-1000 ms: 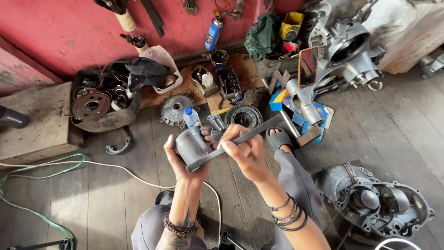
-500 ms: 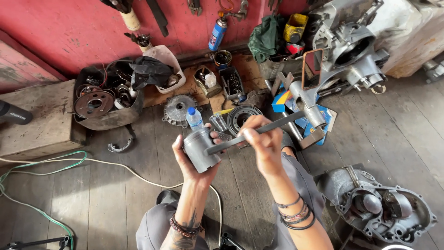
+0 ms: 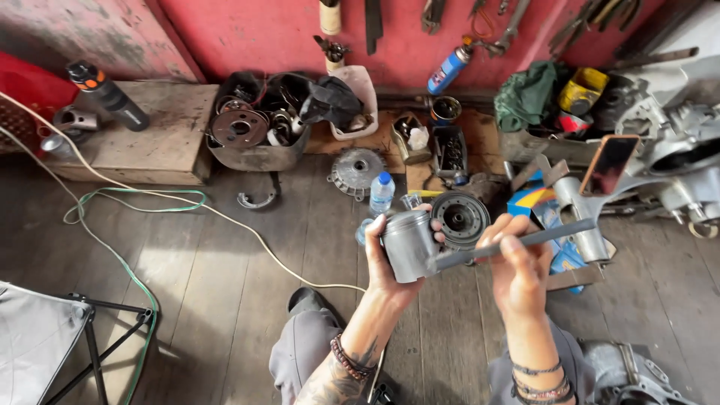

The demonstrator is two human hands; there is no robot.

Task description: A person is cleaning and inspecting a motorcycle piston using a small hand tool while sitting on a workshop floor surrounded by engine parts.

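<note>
Grey piston point(image 3: 409, 246) in left grip point(image 3: 390, 259)

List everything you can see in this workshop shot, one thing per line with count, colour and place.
grey metal piston: one, grey, held in the left hand
long flat grey metal file: one, dark grey, held in the right hand, tip touching the piston
clear plastic water bottle: one, blue cap, upright on the floor behind the piston
round black toothed wheel: one, black, on the floor beside the bottle
grey metal tub of parts: one, against the red wall
blue spray can: one, leaning on the wall
green and white cables: two, across the floor planks, left
left hand: one, wrapped around the piston
right hand: one, gripping the file
</note>
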